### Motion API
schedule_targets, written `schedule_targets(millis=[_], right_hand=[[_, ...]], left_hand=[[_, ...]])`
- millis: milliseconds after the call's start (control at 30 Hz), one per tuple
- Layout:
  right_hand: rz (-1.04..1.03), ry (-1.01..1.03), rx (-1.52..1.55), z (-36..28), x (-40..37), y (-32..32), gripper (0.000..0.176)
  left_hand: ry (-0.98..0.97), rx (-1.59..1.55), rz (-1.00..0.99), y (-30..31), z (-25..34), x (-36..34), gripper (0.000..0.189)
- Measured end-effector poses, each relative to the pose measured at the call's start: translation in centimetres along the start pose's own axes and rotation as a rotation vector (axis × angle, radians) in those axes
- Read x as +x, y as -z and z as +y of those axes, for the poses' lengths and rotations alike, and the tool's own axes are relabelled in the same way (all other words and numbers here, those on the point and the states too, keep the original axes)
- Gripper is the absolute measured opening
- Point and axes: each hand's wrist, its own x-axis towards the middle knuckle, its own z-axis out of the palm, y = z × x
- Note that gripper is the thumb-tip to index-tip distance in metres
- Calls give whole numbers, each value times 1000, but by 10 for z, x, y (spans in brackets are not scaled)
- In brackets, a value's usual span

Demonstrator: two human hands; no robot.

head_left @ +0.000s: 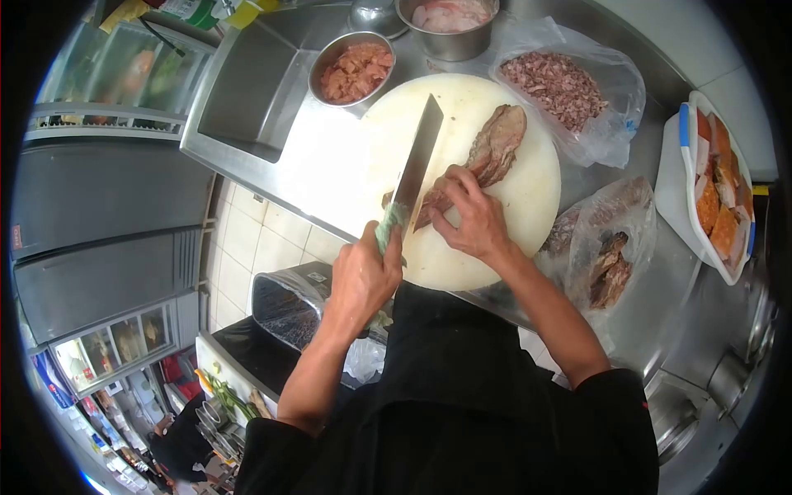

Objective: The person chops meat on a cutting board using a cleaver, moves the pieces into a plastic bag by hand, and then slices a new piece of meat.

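Observation:
My left hand (365, 279) is closed round the handle of a cleaver (419, 153), with a pale green cloth (393, 224) wrapped about the grip. The broad blade stands over a round white cutting board (516, 235). A long piece of brown cooked meat (500, 142) lies slantwise on the board. Bent fingers of my right hand (472, 216) press on its near end, just right of the blade. A small bit of meat (386, 199) shows left of the blade, partly hidden by it.
Beyond the board stand a steel bowl (313, 80) of cut meat and a steel pot (455, 44). Bags of chopped meat (553, 87) and dark meat (610, 276) lie right, near a white tub (673, 177). Left are a sink (243, 103) and bin (285, 297). Another person (177, 441) is lower left.

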Motion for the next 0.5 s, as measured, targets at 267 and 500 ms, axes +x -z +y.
schedule_targets(millis=[267,500], right_hand=[[50,57,77,6,2,-9,38],[67,63,70,5,3,-10,38]], left_hand=[[22,85,-17,-4,-4,-13,30],[-35,101,-53,-3,-22,-36,26]])
